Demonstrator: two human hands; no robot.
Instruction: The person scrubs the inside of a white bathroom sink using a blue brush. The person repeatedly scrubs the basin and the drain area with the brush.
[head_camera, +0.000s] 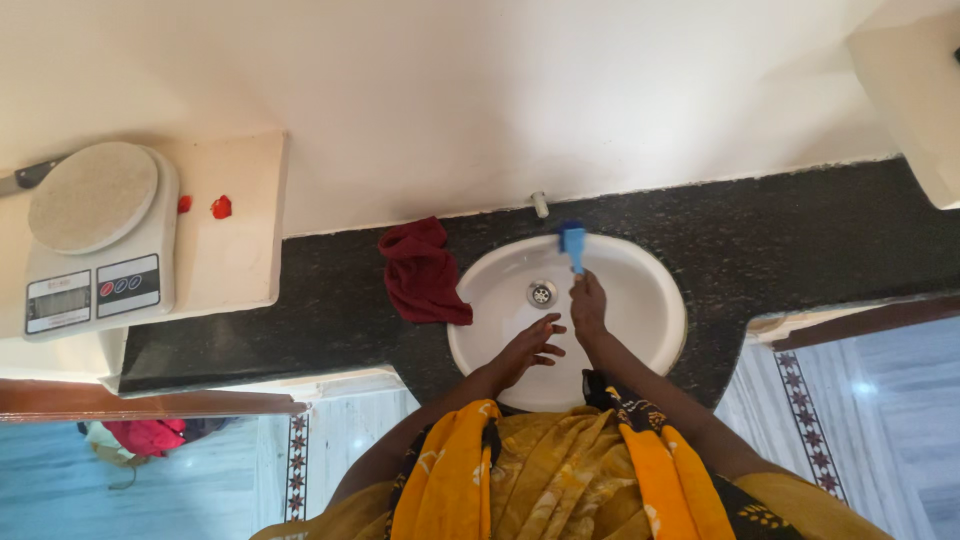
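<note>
Hands over the white sink (655, 300), both inside its rim. Right hand (587, 303) closed around the lower end of a blue brush (573, 243), just past the drain (541, 293) on the far side of the sink. Brush long and thin, pointing away from the body toward the small tap stub (540, 204) on the wall behind the sink, blue head up near the sink's back rim. Left hand (534, 342) empty, fingers spread apart, lying nearer the body than the drain and a little to the left of the right hand. Right hand already on the brush; left hand close beside it but not touching it, as far as can be told.

Open white bowl all around the drain, with room to move on each side. Dark red cloth (423, 272) bunched on the black desk (800, 245), touching the sink's left rim. Farther left of the sink, a white kitchen scale (100, 235) on a pale raised shelf (235, 255), with two small red bits (221, 207) beside it. To the right of the sink, bare black desk, then its front edge and the tiled floor (880, 400) below.
</note>
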